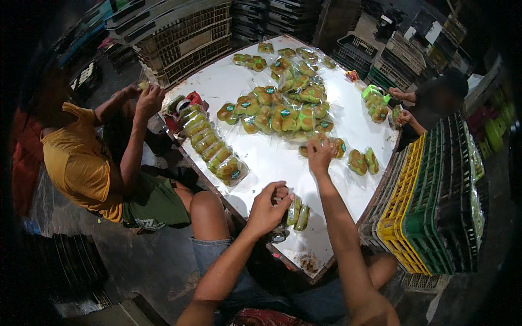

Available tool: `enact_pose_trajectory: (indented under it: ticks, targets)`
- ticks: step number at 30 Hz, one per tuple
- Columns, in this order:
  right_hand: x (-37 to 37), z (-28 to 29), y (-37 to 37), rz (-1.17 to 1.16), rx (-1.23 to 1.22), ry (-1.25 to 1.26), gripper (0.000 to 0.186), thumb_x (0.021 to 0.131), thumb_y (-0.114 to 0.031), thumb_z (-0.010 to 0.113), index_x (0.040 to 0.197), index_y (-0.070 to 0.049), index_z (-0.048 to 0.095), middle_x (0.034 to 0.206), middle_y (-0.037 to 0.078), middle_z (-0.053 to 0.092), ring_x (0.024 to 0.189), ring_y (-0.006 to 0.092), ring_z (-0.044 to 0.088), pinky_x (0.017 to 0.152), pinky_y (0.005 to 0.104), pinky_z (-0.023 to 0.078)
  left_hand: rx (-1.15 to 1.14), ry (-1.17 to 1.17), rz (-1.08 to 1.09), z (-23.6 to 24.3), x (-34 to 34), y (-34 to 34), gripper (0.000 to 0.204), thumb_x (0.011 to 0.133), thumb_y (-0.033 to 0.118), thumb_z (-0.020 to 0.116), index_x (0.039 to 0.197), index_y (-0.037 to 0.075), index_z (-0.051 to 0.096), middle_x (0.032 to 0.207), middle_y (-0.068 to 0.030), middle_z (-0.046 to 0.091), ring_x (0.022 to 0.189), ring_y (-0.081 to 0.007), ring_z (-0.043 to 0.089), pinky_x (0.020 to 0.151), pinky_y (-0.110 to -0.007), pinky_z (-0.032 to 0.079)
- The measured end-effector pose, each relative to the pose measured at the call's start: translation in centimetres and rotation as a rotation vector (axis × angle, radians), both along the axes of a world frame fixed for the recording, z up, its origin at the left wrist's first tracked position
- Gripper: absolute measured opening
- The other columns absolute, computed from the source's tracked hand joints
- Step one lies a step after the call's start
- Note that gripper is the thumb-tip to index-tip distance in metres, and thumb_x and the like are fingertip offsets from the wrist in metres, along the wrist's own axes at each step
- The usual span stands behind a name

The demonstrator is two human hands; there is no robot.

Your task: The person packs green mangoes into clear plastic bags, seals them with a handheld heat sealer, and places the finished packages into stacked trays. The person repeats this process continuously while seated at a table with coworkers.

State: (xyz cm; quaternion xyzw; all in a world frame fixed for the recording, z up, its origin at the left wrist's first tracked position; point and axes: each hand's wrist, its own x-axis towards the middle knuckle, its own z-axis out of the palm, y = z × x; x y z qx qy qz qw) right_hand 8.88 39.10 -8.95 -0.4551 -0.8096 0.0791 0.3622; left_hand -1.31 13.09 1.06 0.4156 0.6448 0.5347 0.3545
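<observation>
My wearer's forearms enter from the lower edge, both bare to past the elbow; no sleeves, no watch, no gloves that I can make out. Left hand [267, 209] and right hand [319, 153]: no rings visible at this size. Lap shows blue denim shorts with frayed hems, knees bare. Red patterned cloth at the bottom edge, kind unclear.

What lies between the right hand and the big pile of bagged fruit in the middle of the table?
Nothing visible. The right hand already touches a bag at the near edge of the pile of bagged fruit, with only bare white table beside it.
</observation>
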Motion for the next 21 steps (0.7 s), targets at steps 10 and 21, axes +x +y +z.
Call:
enact_pose_trajectory:
  ticks: [10,21]
  targets:
    - [7.5,12.8,-15.9,0.470,-0.989,0.822,0.020,0.099,-0.018,0.057,0.099,0.001,0.061,0.098,0.015,0.070,0.086,0.0165,0.066,0.080,0.0312,0.053,-0.036,-0.448,-0.369,0.9,0.5,-1.1,0.075,0.079,0.024,0.084,0.138,-0.004,0.045,0.127,-0.0152,0.059,0.117,-0.0268,0.058,0.101,-0.039,0.046]
    - [12.0,12.6,-24.8,0.369,-0.550,0.256,0.027,0.083,-0.019,0.079,0.101,-0.001,0.069,0.075,0.000,0.061,0.064,0.0080,0.050,0.057,0.0266,0.042,-0.195,-0.217,-0.672,0.5,3.8,-5.6,0.048,0.082,0.030,0.082,0.116,0.002,0.064,0.100,-0.0084,0.070,0.093,-0.0144,0.065,0.086,-0.030,0.052]
